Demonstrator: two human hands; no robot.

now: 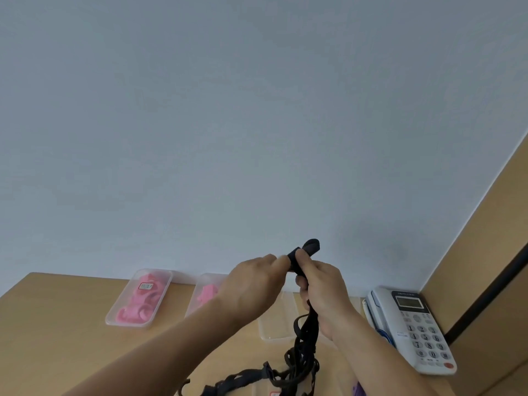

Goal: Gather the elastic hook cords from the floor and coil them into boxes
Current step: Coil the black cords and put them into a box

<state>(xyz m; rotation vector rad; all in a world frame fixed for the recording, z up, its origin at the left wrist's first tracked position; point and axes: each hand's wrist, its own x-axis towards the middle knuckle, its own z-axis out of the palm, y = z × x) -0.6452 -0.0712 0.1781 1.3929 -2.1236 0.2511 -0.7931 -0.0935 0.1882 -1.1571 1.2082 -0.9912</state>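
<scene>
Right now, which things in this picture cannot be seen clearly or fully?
- Second box of pink cords: left hand covers its right part.
- Empty clear box: both hands hide much of it.
- Black cord: bottom edge cuts its lower end.
- Label on first box: too small to read.

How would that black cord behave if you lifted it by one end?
Probably floppy: the black cord hangs limp below the right hand and trails in loose tangles on the desk. It likely snags on itself, and seems light, since the fingers pinch it easily.
</scene>
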